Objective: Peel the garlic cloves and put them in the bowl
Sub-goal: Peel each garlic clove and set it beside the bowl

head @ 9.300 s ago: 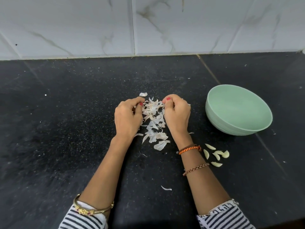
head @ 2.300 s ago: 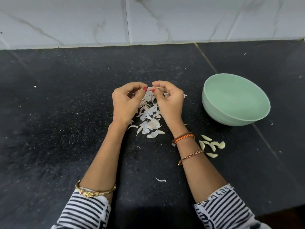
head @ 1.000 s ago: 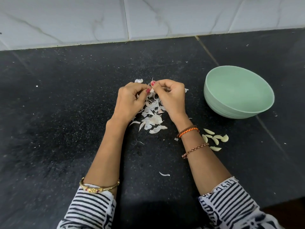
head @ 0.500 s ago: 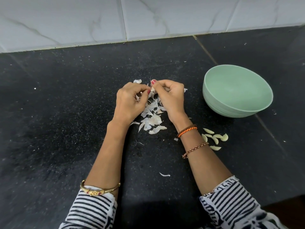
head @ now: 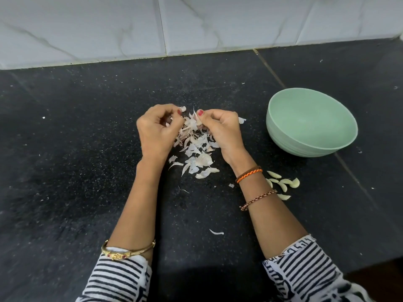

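My right hand [head: 220, 129] pinches a garlic clove [head: 198, 121] between thumb and fingers, above a heap of papery skins [head: 196, 153] on the black counter. My left hand [head: 157, 131] is just left of it, fingers curled, and seems to pinch a small scrap of skin [head: 167, 124]. A small gap lies between the two thumbs. The mint-green bowl [head: 294, 144] stands to the right of my right hand and looks empty. Several peeled cloves [head: 283, 184] lie on the counter beside my right wrist, in front of the bowl.
A stray strip of skin [head: 216, 232] lies between my forearms, and another scrap [head: 241, 120] sits behind my right hand. A white marble-tiled wall [head: 196, 25] closes off the counter at the back. The counter's front edge shows at the lower right.
My hands, which met over the clove half a second ago, have drawn slightly apart. The clove stays with my right hand. The bowl and the peeled cloves have not moved.
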